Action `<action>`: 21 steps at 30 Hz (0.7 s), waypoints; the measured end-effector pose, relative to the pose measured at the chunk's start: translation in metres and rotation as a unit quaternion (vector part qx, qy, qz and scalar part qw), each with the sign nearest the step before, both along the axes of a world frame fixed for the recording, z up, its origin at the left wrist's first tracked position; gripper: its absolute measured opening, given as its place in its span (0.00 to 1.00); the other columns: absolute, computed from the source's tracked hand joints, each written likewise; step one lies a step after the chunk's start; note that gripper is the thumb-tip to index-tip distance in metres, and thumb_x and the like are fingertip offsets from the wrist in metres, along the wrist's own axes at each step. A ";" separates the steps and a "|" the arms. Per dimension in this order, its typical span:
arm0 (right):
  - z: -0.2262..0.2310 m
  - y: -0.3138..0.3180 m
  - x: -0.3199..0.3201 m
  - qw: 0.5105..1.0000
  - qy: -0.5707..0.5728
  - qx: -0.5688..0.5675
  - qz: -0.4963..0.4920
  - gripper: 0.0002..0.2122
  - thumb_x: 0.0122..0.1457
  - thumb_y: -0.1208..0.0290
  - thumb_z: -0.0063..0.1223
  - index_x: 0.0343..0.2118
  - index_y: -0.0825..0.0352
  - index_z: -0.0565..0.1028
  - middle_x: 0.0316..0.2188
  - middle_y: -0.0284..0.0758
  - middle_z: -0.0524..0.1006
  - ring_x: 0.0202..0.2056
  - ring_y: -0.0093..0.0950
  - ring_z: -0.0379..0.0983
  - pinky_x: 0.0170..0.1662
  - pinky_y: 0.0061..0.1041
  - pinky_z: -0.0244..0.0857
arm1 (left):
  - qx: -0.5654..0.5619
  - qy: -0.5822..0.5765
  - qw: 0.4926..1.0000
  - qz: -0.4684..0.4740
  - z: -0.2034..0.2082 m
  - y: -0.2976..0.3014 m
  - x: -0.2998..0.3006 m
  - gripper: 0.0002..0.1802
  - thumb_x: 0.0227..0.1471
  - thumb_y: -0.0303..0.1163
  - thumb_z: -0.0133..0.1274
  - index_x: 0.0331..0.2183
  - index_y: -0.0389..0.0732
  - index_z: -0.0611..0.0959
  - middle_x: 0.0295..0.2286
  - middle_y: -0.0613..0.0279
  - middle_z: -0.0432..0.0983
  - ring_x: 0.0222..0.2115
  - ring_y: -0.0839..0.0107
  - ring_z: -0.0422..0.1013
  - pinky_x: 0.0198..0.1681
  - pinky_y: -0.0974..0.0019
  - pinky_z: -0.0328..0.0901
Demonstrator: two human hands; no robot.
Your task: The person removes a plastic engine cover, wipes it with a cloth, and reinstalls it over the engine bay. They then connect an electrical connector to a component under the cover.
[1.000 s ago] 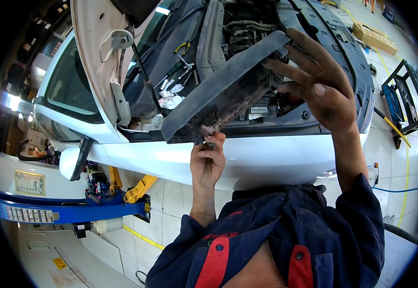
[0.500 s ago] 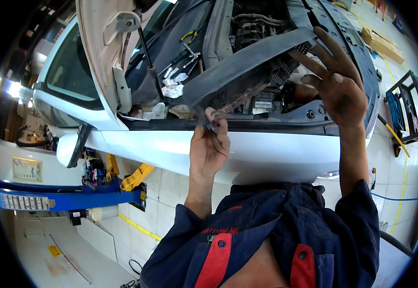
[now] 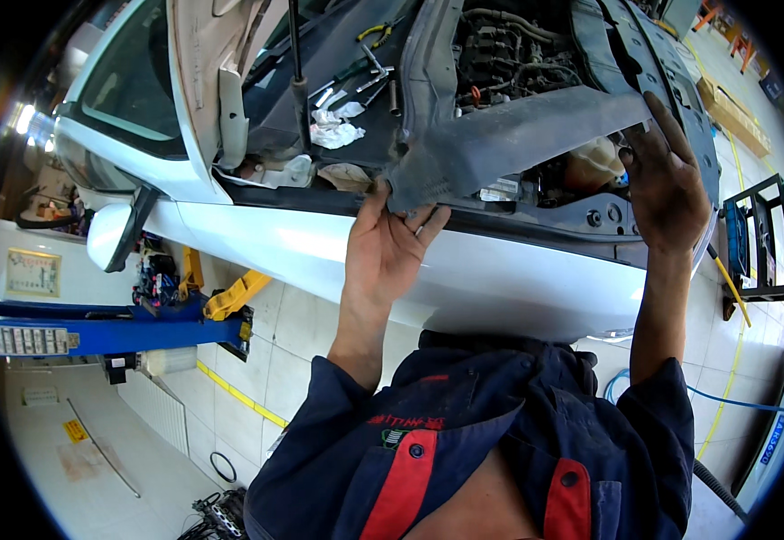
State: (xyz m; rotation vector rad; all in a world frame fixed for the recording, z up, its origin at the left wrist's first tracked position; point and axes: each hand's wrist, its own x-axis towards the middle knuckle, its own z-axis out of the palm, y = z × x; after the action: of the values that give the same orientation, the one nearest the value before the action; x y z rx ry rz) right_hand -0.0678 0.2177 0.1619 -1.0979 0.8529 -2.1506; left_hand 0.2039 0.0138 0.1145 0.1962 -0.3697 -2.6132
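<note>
A long, dark grey plastic cover (image 3: 527, 139) spans the near part of the open engine bay, its broad face turned up. My left hand (image 3: 376, 256) pinches its left end, with the thumb on one side and the fingers under the lower edge. At the right end, my right hand (image 3: 671, 202) holds the cover, fingers reaching up behind the corner and palm toward me. Beneath and beyond the cover lies the engine (image 3: 509, 63). A stained pale reservoir (image 3: 593, 165) shows below the cover near my right hand.
The white fender (image 3: 500, 270) runs between me and the bay. Yellow-handled pliers (image 3: 376, 36), a ratchet (image 3: 374, 63) and crumpled white tissue (image 3: 338, 135) lie by the windscreen. A raised bonnet edge (image 3: 196, 99) and its strut (image 3: 300, 99) stand left. A black cart (image 3: 765, 243) is at right.
The cover has rolled so its broad face shows instead of its underside, and its right end has shifted right and down with my right hand. My left hand's fingers have spread along the edge.
</note>
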 end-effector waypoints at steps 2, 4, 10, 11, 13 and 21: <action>0.007 -0.003 0.000 0.999 -0.023 0.005 -0.035 0.32 0.58 0.63 0.44 0.63 0.76 0.54 0.52 0.47 0.72 0.54 0.38 0.69 0.48 0.26 0.65 | -0.003 0.009 0.999 -0.036 0.000 -0.019 -0.006 0.16 0.64 0.37 0.39 0.41 0.36 0.76 0.35 0.54 0.79 0.39 0.62 0.78 0.49 0.54 0.71; 0.013 -0.007 -0.020 0.995 -0.035 -0.002 0.090 0.31 0.61 0.61 0.43 0.63 0.75 0.54 0.46 0.43 0.77 0.50 0.37 0.73 0.46 0.25 0.66 | -0.008 0.020 0.997 -0.077 0.000 -0.050 -0.020 0.15 0.65 0.37 0.39 0.46 0.38 0.72 0.35 0.57 0.78 0.36 0.63 0.78 0.47 0.55 0.71; -0.002 -0.027 -0.033 0.960 -0.177 0.217 0.013 0.24 0.63 0.51 0.46 0.51 0.69 0.68 0.29 0.36 0.80 0.36 0.31 0.80 0.40 0.23 0.69 | -0.185 0.042 0.982 -0.017 0.030 -0.123 -0.069 0.18 0.64 0.38 0.40 0.48 0.36 0.72 0.45 0.52 0.74 0.48 0.66 0.71 0.51 0.59 0.69; -0.008 -0.027 -0.036 0.954 -0.177 0.240 0.029 0.25 0.63 0.51 0.46 0.51 0.70 0.68 0.30 0.36 0.80 0.37 0.31 0.79 0.40 0.24 0.69 | -0.216 -0.019 0.976 0.022 0.039 -0.123 -0.082 0.18 0.64 0.38 0.40 0.48 0.35 0.72 0.46 0.52 0.74 0.48 0.66 0.71 0.52 0.59 0.68; -0.018 -0.029 -0.039 0.939 -0.177 0.287 0.064 0.26 0.62 0.51 0.47 0.52 0.70 0.67 0.32 0.36 0.80 0.38 0.31 0.79 0.41 0.24 0.69 | -0.274 -0.141 0.946 0.100 0.054 -0.121 -0.109 0.19 0.65 0.39 0.40 0.48 0.35 0.71 0.49 0.52 0.72 0.48 0.66 0.71 0.54 0.59 0.68; -0.053 -0.079 -0.059 0.928 -0.133 0.340 -0.075 0.21 0.64 0.58 0.46 0.52 0.70 0.65 0.43 0.43 0.77 0.43 0.34 0.77 0.44 0.27 0.69 | -0.354 -0.165 0.917 0.083 0.018 -0.186 -0.181 0.27 0.65 0.49 0.37 0.52 0.36 0.69 0.49 0.53 0.71 0.50 0.62 0.70 0.53 0.58 0.69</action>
State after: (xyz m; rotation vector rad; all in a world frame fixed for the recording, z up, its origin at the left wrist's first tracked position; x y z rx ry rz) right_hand -0.1265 0.1388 0.1089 -0.3900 1.4316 -1.8181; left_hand 0.0232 -0.1723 0.1323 0.3920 -1.3161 -2.1096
